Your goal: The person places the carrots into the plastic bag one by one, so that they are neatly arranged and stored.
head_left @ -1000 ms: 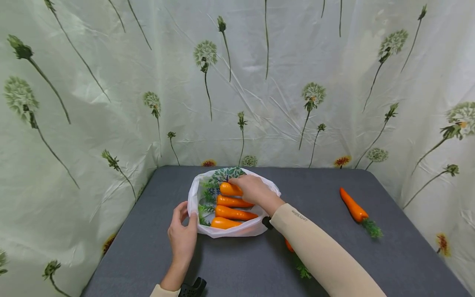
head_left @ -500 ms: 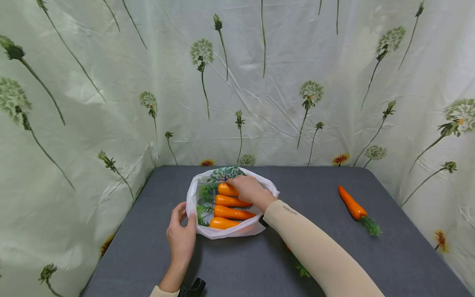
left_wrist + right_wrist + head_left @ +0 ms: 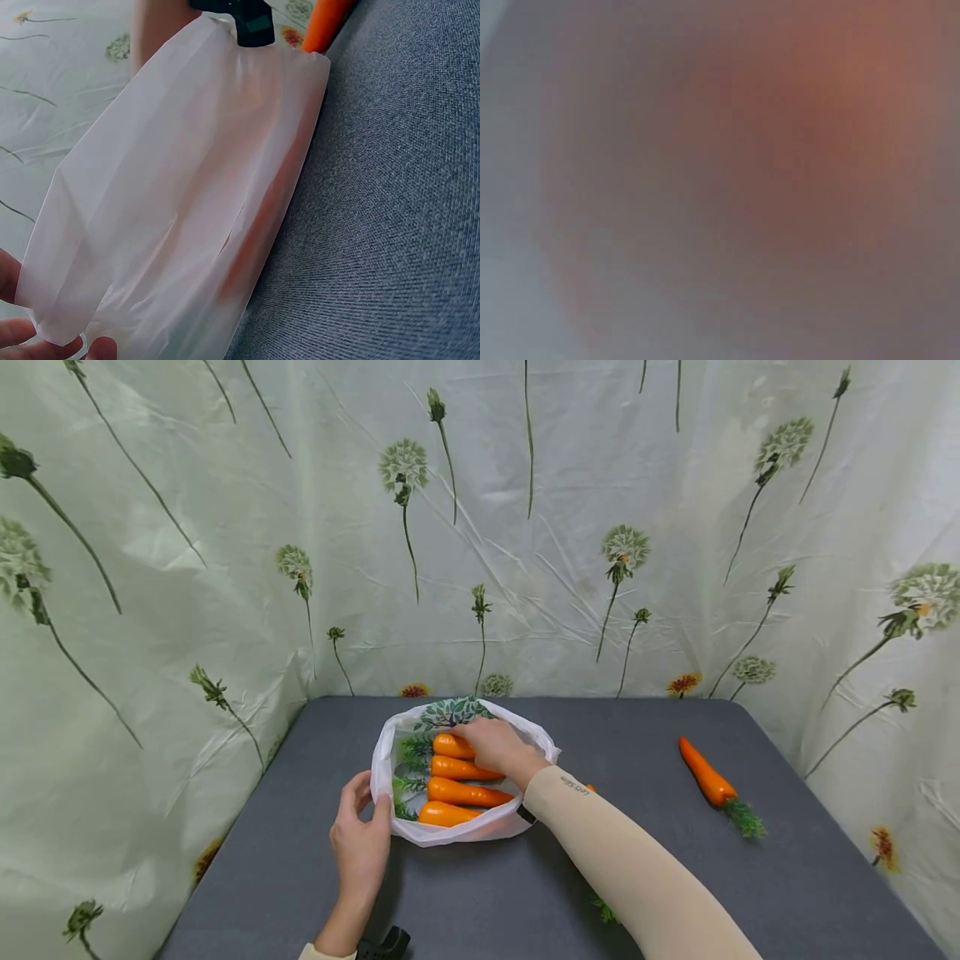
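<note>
A white plastic bag point(image 3: 465, 837) lies in the head view with its mouth spread wide. Inside, several orange carrots point(image 3: 467, 792) with green tops lie side by side, tops to the left. My left hand point(image 3: 362, 843) pinches the bag's left rim between thumb and fingers; its fingertips point(image 3: 45, 349) show at the lower left of the left wrist view. My right hand point(image 3: 497, 745) reaches into the bag and holds the farthest carrot point(image 3: 452, 745), fingers bent over its thick end. The right wrist view is only a blur.
Right of the bag, a loose carrot point(image 3: 705, 772) lies on the dark grey table point(image 3: 480, 910). Another carrot is mostly covered by my right forearm, its green top point(image 3: 602, 910) poking out below. A flower-printed curtain point(image 3: 555, 610) stands behind and beside the table.
The head view has turned slightly, so the scene sits a little farther left. My right forearm has swung slightly, baring an orange tip above it. Both hands keep their places at the bag.
</note>
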The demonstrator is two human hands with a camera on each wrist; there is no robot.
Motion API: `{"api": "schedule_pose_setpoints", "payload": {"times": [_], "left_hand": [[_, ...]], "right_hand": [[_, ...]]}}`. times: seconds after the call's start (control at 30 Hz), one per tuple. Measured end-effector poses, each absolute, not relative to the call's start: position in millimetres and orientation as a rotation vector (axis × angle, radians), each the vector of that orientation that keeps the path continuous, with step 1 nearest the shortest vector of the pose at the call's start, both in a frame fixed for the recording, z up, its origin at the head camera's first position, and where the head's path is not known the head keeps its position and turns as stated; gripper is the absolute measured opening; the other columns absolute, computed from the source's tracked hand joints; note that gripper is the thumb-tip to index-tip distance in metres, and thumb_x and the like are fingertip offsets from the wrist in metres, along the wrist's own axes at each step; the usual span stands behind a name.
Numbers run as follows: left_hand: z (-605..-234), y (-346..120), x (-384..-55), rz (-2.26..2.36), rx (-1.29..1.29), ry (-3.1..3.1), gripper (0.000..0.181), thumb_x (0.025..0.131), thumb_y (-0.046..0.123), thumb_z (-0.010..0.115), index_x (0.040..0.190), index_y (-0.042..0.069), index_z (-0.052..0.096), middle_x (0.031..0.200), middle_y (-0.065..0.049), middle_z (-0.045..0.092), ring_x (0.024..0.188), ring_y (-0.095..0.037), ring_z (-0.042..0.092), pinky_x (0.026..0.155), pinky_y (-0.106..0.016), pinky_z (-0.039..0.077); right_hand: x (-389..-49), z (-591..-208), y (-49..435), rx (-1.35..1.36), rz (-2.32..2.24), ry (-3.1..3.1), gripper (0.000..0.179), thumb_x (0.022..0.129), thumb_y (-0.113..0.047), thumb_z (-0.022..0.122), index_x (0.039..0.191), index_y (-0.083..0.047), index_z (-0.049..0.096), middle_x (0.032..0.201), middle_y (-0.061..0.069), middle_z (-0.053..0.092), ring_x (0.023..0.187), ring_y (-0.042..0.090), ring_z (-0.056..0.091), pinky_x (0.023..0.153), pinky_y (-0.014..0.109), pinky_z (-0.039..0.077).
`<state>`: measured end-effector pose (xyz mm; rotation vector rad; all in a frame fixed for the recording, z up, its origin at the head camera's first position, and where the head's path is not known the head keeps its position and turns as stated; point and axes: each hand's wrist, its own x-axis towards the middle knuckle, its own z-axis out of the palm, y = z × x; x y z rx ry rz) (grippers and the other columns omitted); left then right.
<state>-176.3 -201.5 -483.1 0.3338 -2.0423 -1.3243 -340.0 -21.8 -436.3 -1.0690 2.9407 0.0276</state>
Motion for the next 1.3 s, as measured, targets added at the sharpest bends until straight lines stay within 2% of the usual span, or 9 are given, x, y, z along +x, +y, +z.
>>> {"api": "schedule_pose_setpoints", "payload": {"times": [0.2,0.53,0.83,1.03,1.2,1.3], "left_hand": [[-482,-199,-178,-1.323,0.345,-2.048,0.038,0.086,0.023,0.061,0.123,0.018,0.053,0.108,0.002,0.061,0.103,-0.015,0.055,0.074,-0.044,0.049],[-480,-196,-180,-1.339,0.323,-2.049,0.038,0.087,0.023,0.06,0.124,0.018,0.052,0.108,0.002,0.06,0.103,-0.014,0.054,0.074,-0.04,0.049],[-484,-200,-175,-1.34,0.334,-2.044,0.038,0.086,0.023,0.06,0.124,0.018,0.052,0.107,0.001,0.061,0.104,-0.016,0.054,0.079,-0.046,0.047],[-483,-201,-175,-1.334,0.333,-2.036,0.038,0.086,0.021,0.061,0.123,0.017,0.053,0.106,0.0,0.061,0.103,-0.017,0.055,0.08,-0.046,0.046],[-484,-202,-175,-1.322,0.331,-2.03,0.038,0.086,0.021,0.061,0.123,0.016,0.053,0.106,-0.001,0.062,0.103,-0.018,0.055,0.08,-0.047,0.045],[-485,-201,-176,-1.323,0.334,-2.024,0.038,0.086,0.021,0.061,0.123,0.016,0.053,0.106,-0.002,0.062,0.103,-0.019,0.055,0.081,-0.047,0.045]], "right_hand": [[-344,-438,-18,-1.057,-0.033,2.914,0.049,0.085,-0.009,0.06,0.129,-0.028,0.051,0.112,-0.004,0.059,0.096,0.017,0.056,0.079,0.034,0.048],[-343,-432,-10,-1.047,-0.073,2.908,0.052,0.082,-0.006,0.061,0.128,-0.027,0.052,0.114,-0.005,0.059,0.096,0.016,0.056,0.08,0.032,0.047],[-335,-414,-15,-1.058,-0.159,2.885,0.055,0.08,-0.004,0.06,0.13,-0.025,0.051,0.12,-0.003,0.057,0.103,0.016,0.054,0.081,0.033,0.047],[-327,-399,-13,-1.088,-0.204,2.903,0.055,0.081,-0.01,0.061,0.132,-0.027,0.048,0.119,-0.003,0.055,0.1,0.015,0.053,0.076,0.031,0.048],[-320,-390,-10,-1.094,-0.279,2.9,0.056,0.081,-0.013,0.062,0.132,-0.029,0.047,0.116,-0.001,0.055,0.091,0.014,0.054,0.06,0.028,0.047],[-314,-384,-6,-1.087,-0.363,2.899,0.055,0.081,-0.018,0.064,0.132,-0.03,0.047,0.115,-0.004,0.054,0.091,0.014,0.054,0.06,0.028,0.047]]}}
